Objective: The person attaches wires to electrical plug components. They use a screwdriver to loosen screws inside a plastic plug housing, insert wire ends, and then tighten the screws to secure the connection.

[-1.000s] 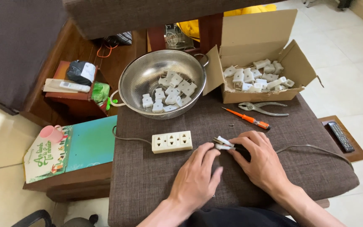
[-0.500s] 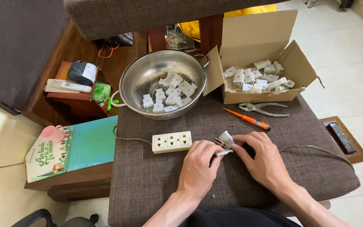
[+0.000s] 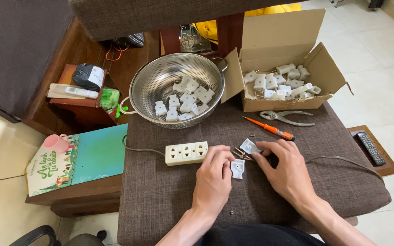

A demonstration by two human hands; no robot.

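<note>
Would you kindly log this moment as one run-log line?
left hand: touching plug half on cushion | right hand: holding open plug | power strip: beside left hand | screwdriver, pliers: idle

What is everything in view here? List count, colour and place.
Strainer: one, steel, back centre, holding white plugs.
Box: one, cardboard, back right, with white plugs.
Pliers: one, grey, before box.
Screwdriver: one, orange, beside pliers.
Power strip: one, cream, left of hands.
Plug shell: one, white, on cushion between hands.
Remote: one, black, far right.
Book: one, teal, left.
Cup: one, pink, on book.
Left hand: at opened plug.
Right hand: at same plug.
</note>
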